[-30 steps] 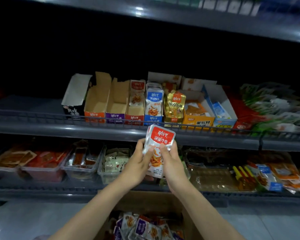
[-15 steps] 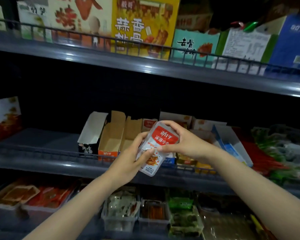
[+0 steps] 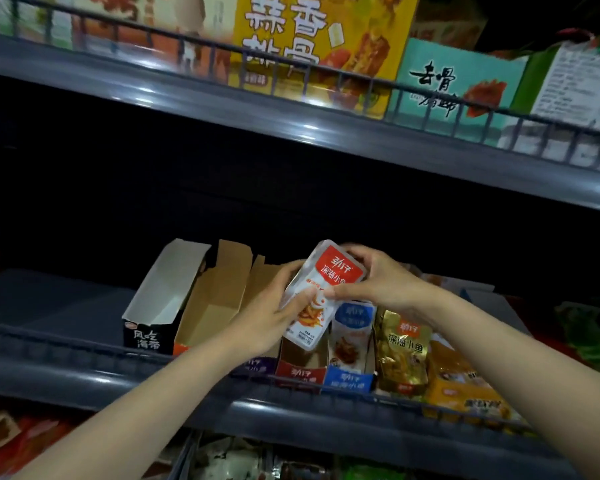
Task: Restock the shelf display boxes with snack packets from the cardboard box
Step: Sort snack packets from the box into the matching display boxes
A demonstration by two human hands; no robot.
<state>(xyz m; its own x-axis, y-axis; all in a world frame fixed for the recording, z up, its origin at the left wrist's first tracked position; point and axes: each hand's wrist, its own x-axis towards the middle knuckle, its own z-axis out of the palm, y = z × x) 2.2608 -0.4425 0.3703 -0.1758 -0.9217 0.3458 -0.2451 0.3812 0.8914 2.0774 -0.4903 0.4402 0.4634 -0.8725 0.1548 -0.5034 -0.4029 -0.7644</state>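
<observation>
1. Currently both hands are on one red-and-white snack packet [image 3: 321,292], held tilted with its top leaning right, in front of the middle shelf [image 3: 66,379]
2. Left hand [image 3: 274,306]: fingers curled behind the packet's left edge, thumb pressed on its front
3. Right hand [image 3: 378,282]: fingers curled over the top right corner, thumb pinching the front near the middle
4. Packet's lower end sits just over the red display box [image 3: 300,370]; cannot tell if they touch
5. Left of that: purple display box [image 3: 255,367], mostly hidden by the left wrist, then an orange-fronted box [image 3: 215,306] showing bare brown inside, then a black box [image 3: 160,306] with white inside
6. Right of the red box: blue display box [image 3: 349,379] with a blue packet [image 3: 352,327] upright in it, then a gold packet [image 3: 404,355]
7. Upper shelf: yellow carton [image 3: 312,46] and teal carton [image 3: 454,84] behind a wire rail
</observation>
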